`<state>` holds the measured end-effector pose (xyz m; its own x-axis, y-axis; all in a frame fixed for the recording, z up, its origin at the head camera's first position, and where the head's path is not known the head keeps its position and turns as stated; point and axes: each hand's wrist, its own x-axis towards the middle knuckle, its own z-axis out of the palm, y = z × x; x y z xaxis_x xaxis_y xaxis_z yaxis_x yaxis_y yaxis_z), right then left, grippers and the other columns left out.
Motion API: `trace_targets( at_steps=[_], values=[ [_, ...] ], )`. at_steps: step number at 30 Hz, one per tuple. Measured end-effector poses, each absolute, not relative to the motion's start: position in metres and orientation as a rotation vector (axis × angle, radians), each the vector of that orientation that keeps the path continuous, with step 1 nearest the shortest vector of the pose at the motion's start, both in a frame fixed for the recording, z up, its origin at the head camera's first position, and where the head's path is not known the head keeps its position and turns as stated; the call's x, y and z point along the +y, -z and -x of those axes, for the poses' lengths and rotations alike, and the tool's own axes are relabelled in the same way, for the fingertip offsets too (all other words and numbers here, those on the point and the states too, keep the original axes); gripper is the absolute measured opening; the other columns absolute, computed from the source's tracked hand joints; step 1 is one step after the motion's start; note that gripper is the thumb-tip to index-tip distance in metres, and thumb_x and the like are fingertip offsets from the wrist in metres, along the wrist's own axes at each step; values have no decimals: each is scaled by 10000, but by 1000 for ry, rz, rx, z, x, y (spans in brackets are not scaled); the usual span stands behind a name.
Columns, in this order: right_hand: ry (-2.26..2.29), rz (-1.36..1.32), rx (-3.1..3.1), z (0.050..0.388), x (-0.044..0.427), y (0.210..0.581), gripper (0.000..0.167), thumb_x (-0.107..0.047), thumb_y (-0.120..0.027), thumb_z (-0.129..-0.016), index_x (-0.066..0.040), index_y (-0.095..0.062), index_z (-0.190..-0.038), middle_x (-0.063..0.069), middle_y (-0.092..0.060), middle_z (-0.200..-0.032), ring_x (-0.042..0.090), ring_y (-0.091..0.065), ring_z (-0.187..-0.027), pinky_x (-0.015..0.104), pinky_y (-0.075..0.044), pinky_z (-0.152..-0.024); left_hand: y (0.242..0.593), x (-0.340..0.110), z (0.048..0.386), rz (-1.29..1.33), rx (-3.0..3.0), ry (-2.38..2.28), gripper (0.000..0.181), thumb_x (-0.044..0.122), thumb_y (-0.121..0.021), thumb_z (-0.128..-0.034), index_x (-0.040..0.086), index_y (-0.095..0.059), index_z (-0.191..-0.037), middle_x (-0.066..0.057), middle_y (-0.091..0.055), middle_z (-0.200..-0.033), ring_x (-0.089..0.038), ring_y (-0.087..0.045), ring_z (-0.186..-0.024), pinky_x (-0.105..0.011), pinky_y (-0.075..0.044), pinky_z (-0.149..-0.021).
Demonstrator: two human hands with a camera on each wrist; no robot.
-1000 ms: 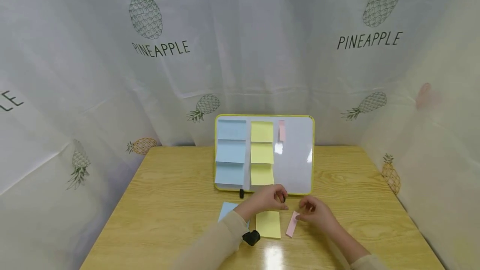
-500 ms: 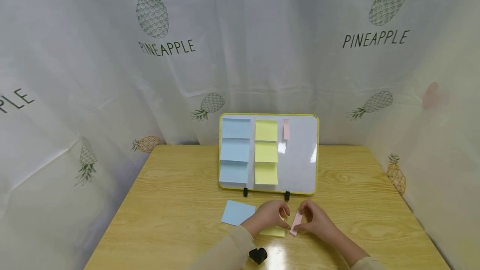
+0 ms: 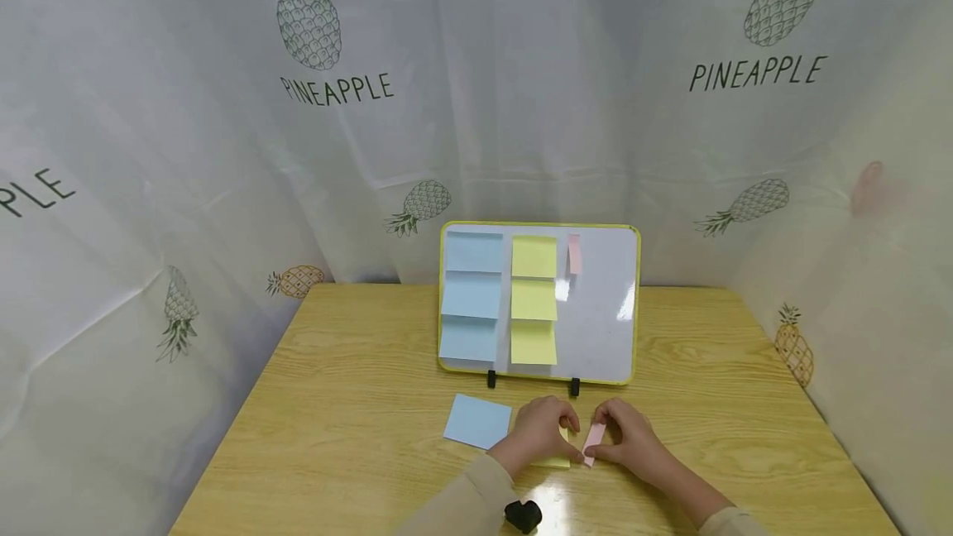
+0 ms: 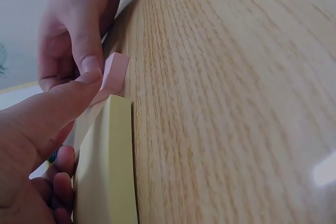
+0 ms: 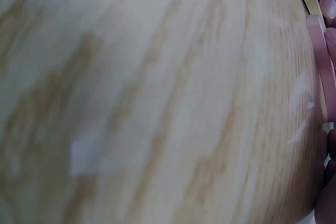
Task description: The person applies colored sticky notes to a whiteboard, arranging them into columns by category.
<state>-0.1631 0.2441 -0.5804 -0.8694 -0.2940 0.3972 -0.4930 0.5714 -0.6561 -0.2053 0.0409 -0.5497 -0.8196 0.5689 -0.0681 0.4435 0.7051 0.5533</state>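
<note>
A small pink sticky note pad [image 3: 594,439] lies on the table below the whiteboard. My right hand [image 3: 631,439] holds it, thumb near its near end and finger by its far end. My left hand [image 3: 542,430] reaches in from the left with bent fingers. Its thumb [image 4: 63,98] meets the right thumb [image 4: 86,51] at the pad's near end; whether it has a sheet I cannot tell. Beneath my left hand is a yellow sticky note pad [image 4: 121,156], partly hidden. A blue pad [image 3: 478,421] rests to its left.
A yellow-framed whiteboard [image 3: 600,317] stands behind on black feet [image 3: 574,387]. It bears a column of blue notes [image 3: 472,294], a column of yellow notes [image 3: 533,299] and one pink note [image 3: 574,255]. A black object [image 3: 524,515] is by the left sleeve. A pineapple-print curtain [image 3: 536,106] surrounds the table.
My left hand has come down from the whiteboard's lower edge to the pink pad. My right hand has taken hold of that pad. The head view has shifted slightly.
</note>
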Motion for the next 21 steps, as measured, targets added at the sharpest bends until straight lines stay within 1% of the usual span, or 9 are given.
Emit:
trace_targets(
  at_steps=[3, 7, 11, 14, 17, 21],
  values=[
    [-1204, -645, -2574, 163, 245, 580, 402, -254, -874, -707, -127, -564, -931, -57, -552, -921, 113, -444, -777, 248, -379, -654, 551, 42, 204, -806, 2700, -785, 345, 435, -917, -619, 315, -661, -816, 184, -483, -811, -1, -445, -746, -234, -386, -679],
    [-1328, -642, -2580, 164, 247, 579, 377, -205, -856, -738, -114, -565, -960, -23, -557, -935, 170, -443, -766, 278, -379, -642, 555, 44, 202, -775, 2750, -805, 356, 441, -927, -595, 326, -659, -800, 187, -470, -798, -6, -435, -730, -248, -373, -668],
    [-1470, -631, -2606, 166, 250, 577, 346, -181, -818, -791, -88, -554, -995, 11, -555, -930, 193, -477, -792, 297, -409, -679, 557, 46, 199, -730, 2786, -800, 347, 435, -928, -598, 343, -654, -789, 183, -452, -785, -19, -419, -721, -260, -354, -655],
    [-1545, -584, -2650, 168, 252, 575, 323, -182, -793, -824, -78, -553, -1012, 16, -543, -910, 162, -496, -797, 274, -423, -689, 556, 46, 197, -732, 2790, -792, 338, 422, -925, -610, 360, -684, -838, 178, -453, -787, -19, -413, -724, -258, -344, -651],
    [-1618, -547, -2667, 170, 256, 573, 308, -175, -783, -833, -67, -566, -1024, 35, -548, -894, 145, -500, -779, 250, -431, -673, 555, 46, 197, -752, 2782, -787, 359, 402, -922, -623, 387, -717, -917, 171, -453, -795, -18, -405, -729, -258, -335, -652],
    [-1667, -569, -2647, 174, 261, 573, 292, -162, -773, -840, -50, -582, -1030, 84, -569, -888, 139, -505, -760, 244, -438, -660, 555, 46, 197, -776, 2768, -754, 409, 396, -908, -651, 444, -719, -1011, 164, -442, -818, -22, -383, -744, -260, -320, -663]
  ],
)
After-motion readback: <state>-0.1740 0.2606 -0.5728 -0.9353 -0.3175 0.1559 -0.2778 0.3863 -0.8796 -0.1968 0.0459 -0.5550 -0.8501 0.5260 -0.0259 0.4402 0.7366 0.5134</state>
